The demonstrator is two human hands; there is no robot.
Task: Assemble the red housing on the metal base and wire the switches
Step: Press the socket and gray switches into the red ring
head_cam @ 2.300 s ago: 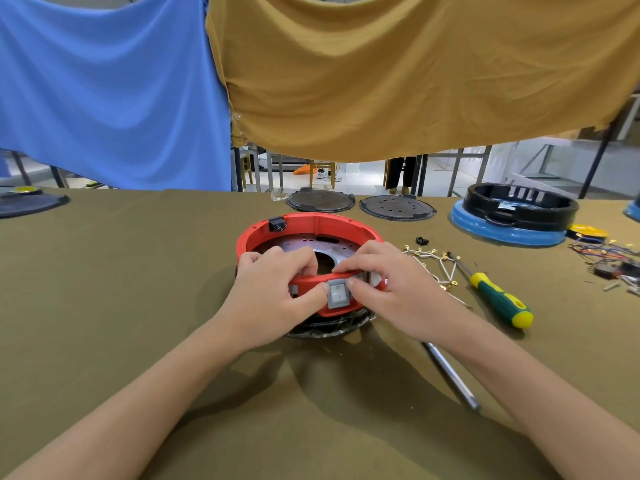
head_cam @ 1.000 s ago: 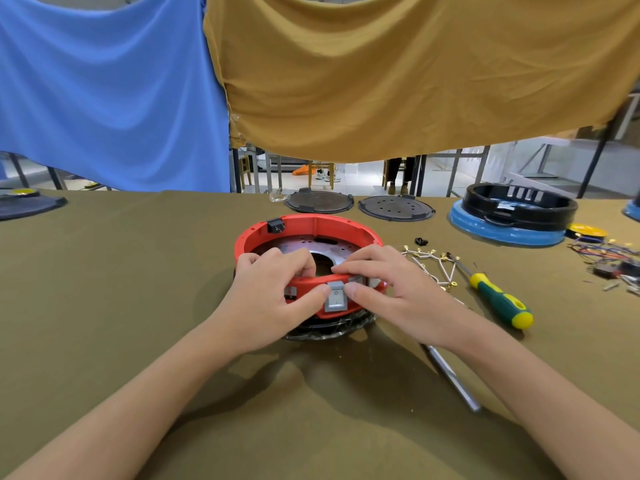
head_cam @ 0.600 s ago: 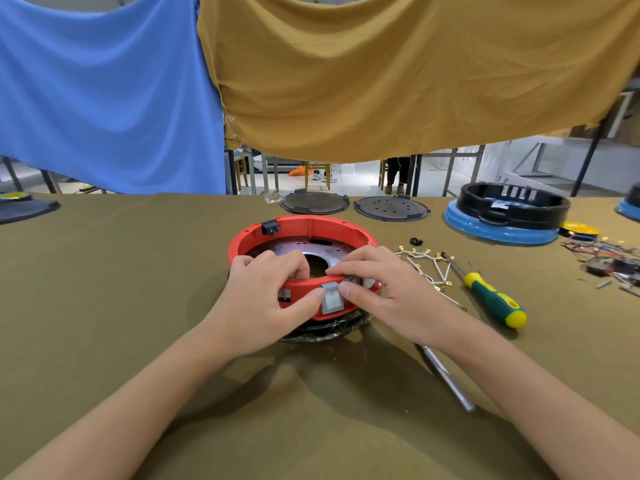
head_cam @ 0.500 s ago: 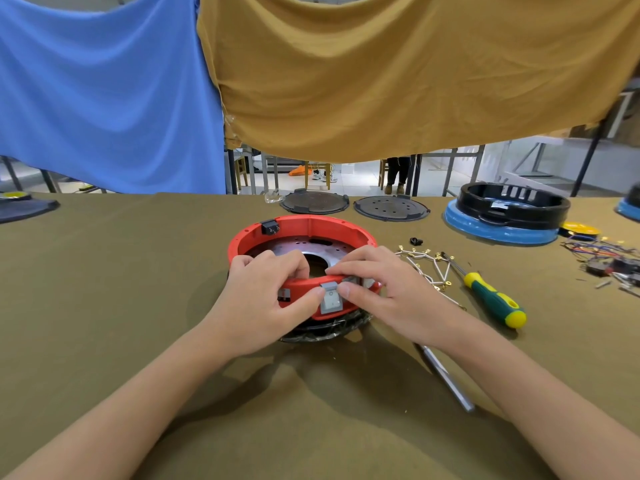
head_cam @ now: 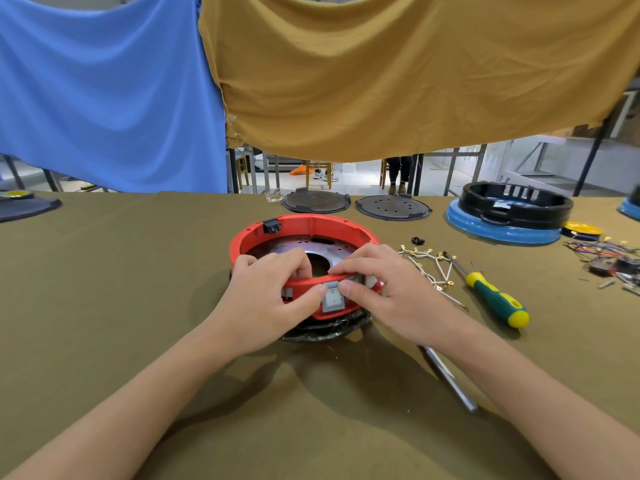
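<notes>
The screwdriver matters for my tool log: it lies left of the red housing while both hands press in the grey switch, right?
Not quite. The head view shows the screwdriver right of the red housing; both hands do press the grey switch.

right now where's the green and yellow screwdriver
In the head view the green and yellow screwdriver lies on the table to the right of the red housing, just beyond the right hand and beside the loose white wires.
</notes>
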